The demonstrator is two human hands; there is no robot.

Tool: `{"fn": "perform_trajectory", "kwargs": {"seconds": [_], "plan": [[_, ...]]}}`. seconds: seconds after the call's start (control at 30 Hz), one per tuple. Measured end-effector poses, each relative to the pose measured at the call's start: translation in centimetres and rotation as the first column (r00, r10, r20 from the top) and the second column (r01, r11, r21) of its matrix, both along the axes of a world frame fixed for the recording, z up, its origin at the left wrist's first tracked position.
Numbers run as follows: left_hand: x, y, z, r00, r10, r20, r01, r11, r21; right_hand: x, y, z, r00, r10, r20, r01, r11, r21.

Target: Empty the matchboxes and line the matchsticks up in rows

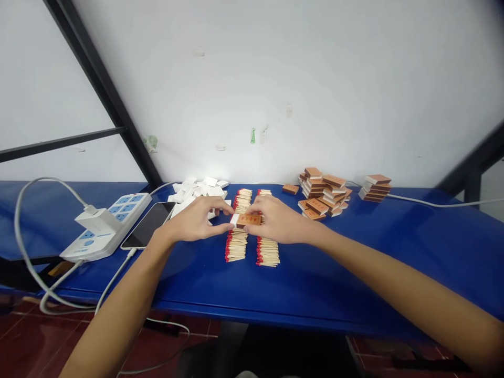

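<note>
A matchbox with an orange-brown sleeve is held level between my two hands, its white inner tray sticking out on the left. My left hand pinches that white end between thumb and fingertips. Around the sleeve's right part, the thumb and fingers of my right hand are closed. Beneath and in front of the hands lie two columns of red-tipped matches, a left column and a right column. Both columns are partly covered by the hands and the box.
White trays lie heaped at the back left. Matchboxes are piled at the back right, with one single box and a small stack nearby. A phone, a power strip and cables occupy the left side of the blue table.
</note>
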State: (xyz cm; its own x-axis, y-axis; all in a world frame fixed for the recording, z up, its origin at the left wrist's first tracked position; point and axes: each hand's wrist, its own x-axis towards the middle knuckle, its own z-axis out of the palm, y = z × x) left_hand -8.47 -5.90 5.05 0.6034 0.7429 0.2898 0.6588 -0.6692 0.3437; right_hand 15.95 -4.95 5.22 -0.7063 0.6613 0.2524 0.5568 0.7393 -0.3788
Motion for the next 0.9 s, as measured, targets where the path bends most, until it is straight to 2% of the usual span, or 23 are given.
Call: {"fn": "perform_trajectory", "kwargs": {"seconds": [0.13, 0.43, 0.9], "plan": [[-0.5, 0.5, -0.3, 0.997, 0.051, -0.055, -0.055, 0.996, -0.073, -0.6, 0.7, -0.9, 0.998, 0.021, 0.052, -0.021, 1.000, -0.001], [-0.4, 0.8, -0.6, 0.986, 0.020, -0.164, -0.048, 0.985, -0.168, -0.9, 1.4, -2.1, 0.990, 0.056, 0.129, -0.054, 0.998, -0.016], [-0.9, 1.0, -0.6, 0.985, 0.039, -0.167, -0.077, 0.970, -0.232, 0.0, 1.5, -1.1, 0.976, 0.005, 0.216, 0.001, 1.000, -0.029]]}}
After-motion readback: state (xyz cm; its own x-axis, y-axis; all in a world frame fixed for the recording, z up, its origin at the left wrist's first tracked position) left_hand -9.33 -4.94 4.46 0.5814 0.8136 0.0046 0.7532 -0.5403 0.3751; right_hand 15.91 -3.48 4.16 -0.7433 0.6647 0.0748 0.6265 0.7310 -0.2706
